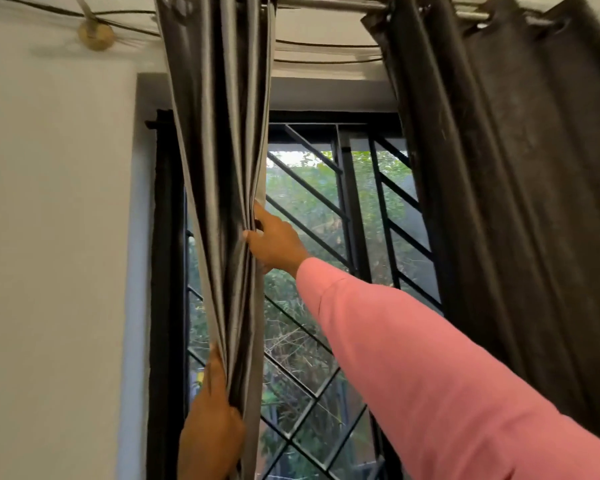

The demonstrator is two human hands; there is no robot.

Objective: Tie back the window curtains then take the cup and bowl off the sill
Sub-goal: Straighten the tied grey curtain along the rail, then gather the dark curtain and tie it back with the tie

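Scanned left curtain (219, 133), right curtain (499, 168), wall (49, 220) and grille (357, 237). Read no text, label, brand, number or sign on any.

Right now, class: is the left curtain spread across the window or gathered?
Gathered. The left curtain hangs in tight folds, gripped low by the left hand and higher by the right hand.

your left hand (210, 434) grips the bunched left curtain (219, 140) low, your right hand (274, 242) higher; the right curtain (499, 168) hangs well apart, window grille (312, 199) behind.
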